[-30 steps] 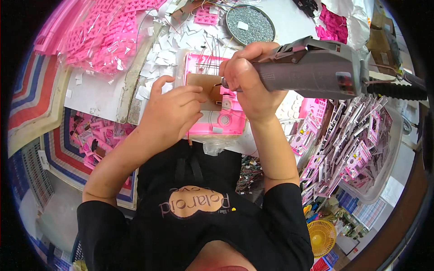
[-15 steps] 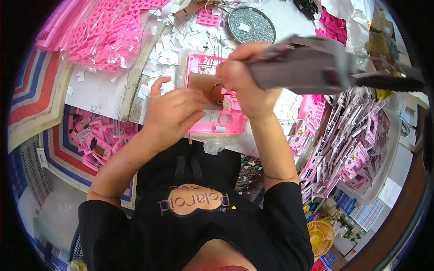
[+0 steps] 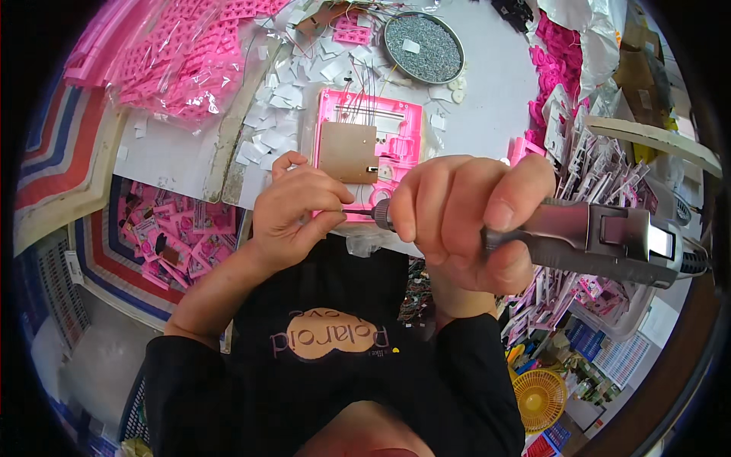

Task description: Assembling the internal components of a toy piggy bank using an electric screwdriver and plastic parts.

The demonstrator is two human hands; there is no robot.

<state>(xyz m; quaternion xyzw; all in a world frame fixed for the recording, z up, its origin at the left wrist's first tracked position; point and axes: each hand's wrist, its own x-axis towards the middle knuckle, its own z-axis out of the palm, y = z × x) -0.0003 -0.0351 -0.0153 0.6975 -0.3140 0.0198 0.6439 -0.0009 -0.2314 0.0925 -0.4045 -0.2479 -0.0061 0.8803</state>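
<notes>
I am gripping the screwdriver (image 3: 594,236) in my right hand (image 3: 476,221), my fingers and thumb clamping around its grey body. It is lying nearly level across my view, its cord end pointing to my right and its bit (image 3: 359,212) pointing left. My left hand (image 3: 301,206) is meeting it there: thumb and forefinger are pinching together on the tip of the bit, and I cannot tell whether a screw is sitting between them. The little finger is sticking out away from the others.

The pink case (image 3: 417,129) is resting on the surface (image 3: 487,99) just beyond my hands, its open side facing up, and the bit is crossing above its near edge. Inside, the brown board (image 3: 348,152) is covering much of the left half, and thin wires (image 3: 365,91) are running out over the far edge. Clear plastic (image 3: 364,244) is poking out at the near edge.

Past the case, a round dish (image 3: 426,81) is holding small screws (image 3: 430,61), with a white slip lying on them. White scraps (image 3: 285,95) are scattering to the left of the case and beyond it. Farther left, a clear bag (image 3: 183,76) is bulging with pink parts. On my right, long pink and white pieces (image 3: 594,175) are piling up, and a yellow basket (image 3: 560,396) is standing lower down.
</notes>
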